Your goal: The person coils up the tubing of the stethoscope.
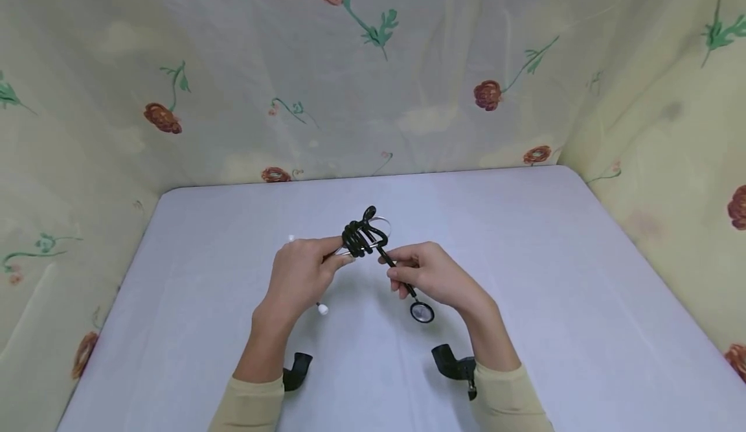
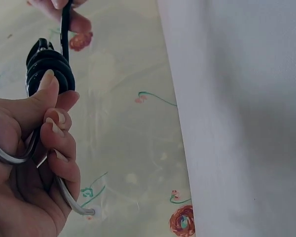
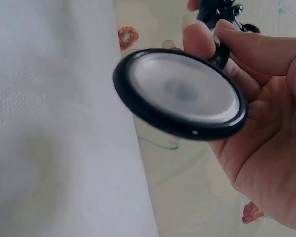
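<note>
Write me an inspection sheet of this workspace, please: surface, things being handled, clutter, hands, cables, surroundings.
Surface: white table, shadows under the hands.
Job's things: one stethoscope; black tubing bunched in coils, round chestpiece held up off the table, a white ear tip showing below the left hand.
Clutter: nothing seen.
Left hand: grips the coiled end, metal ear tube passing by the fingers.
Right hand: pinches the straight tubing near the chestpiece.
Cables: nothing seen.
Surroundings: pale backdrop with red-brown flowers and green stems; beige sleeves; black fittings near both wrists.
</note>
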A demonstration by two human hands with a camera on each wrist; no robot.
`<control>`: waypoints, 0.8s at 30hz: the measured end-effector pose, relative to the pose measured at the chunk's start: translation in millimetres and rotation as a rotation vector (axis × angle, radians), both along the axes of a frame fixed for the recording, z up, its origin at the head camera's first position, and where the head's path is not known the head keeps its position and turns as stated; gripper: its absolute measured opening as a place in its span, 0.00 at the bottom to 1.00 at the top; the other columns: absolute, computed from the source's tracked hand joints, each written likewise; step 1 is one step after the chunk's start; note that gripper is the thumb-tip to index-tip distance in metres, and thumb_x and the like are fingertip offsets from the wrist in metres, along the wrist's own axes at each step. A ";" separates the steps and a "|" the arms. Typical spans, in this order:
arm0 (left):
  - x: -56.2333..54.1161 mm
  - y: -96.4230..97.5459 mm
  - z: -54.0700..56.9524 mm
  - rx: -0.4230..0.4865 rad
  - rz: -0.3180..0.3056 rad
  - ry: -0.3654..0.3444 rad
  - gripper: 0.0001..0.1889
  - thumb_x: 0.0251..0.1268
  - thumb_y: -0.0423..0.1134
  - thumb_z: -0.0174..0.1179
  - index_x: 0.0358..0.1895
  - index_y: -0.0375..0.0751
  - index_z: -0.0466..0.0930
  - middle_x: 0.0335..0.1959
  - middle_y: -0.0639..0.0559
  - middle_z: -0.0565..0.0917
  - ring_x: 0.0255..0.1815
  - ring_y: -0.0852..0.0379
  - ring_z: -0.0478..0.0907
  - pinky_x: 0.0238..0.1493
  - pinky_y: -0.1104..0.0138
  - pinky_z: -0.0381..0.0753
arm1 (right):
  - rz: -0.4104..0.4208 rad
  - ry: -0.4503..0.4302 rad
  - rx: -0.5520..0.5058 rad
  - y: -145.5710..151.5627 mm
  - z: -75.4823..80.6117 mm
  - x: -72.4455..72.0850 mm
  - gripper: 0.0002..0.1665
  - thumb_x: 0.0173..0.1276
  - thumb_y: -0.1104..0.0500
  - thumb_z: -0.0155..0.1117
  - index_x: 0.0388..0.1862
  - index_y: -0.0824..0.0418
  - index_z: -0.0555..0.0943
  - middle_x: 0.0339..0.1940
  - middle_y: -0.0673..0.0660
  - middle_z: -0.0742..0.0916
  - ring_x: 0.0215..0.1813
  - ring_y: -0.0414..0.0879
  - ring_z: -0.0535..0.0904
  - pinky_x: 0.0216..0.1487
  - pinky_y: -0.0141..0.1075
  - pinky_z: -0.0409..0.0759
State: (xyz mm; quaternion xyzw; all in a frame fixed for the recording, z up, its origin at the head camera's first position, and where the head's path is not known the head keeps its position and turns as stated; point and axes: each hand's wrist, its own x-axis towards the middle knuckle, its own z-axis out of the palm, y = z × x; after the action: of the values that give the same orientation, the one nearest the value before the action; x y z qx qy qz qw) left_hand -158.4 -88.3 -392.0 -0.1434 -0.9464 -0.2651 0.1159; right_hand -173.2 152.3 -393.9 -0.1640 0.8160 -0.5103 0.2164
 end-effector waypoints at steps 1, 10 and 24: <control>-0.3 -1.4 0.0 0.002 0.015 -0.006 0.09 0.64 0.49 0.66 0.29 0.52 0.81 0.14 0.60 0.71 0.17 0.62 0.64 0.21 0.68 0.59 | 0.015 0.002 0.007 -0.8 0.9 1.0 0.17 0.71 0.63 0.61 0.57 0.66 0.81 0.29 0.64 0.86 0.27 0.46 0.82 0.38 0.40 0.83; -2.6 -9.0 -0.1 0.025 0.116 -0.064 0.10 0.65 0.49 0.65 0.29 0.51 0.81 0.12 0.59 0.68 0.17 0.59 0.64 0.22 0.66 0.59 | 0.066 0.052 0.024 -9.1 9.6 10.1 0.17 0.71 0.64 0.60 0.57 0.64 0.79 0.28 0.61 0.87 0.27 0.47 0.83 0.35 0.36 0.81; -3.5 -0.6 -5.1 -0.005 0.130 -0.076 0.12 0.63 0.50 0.67 0.26 0.52 0.79 0.13 0.58 0.68 0.18 0.58 0.66 0.22 0.65 0.60 | 0.097 0.056 -0.111 -14.5 16.3 14.9 0.07 0.71 0.66 0.60 0.45 0.60 0.74 0.26 0.61 0.87 0.26 0.54 0.84 0.33 0.41 0.82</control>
State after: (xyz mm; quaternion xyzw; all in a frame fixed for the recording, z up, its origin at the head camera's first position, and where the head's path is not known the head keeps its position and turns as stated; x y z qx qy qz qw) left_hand -161.9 -88.9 -397.1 -0.0717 -0.9581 -0.2601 0.0963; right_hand -158.3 137.8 -377.6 -0.2294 0.7833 -0.5387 0.2085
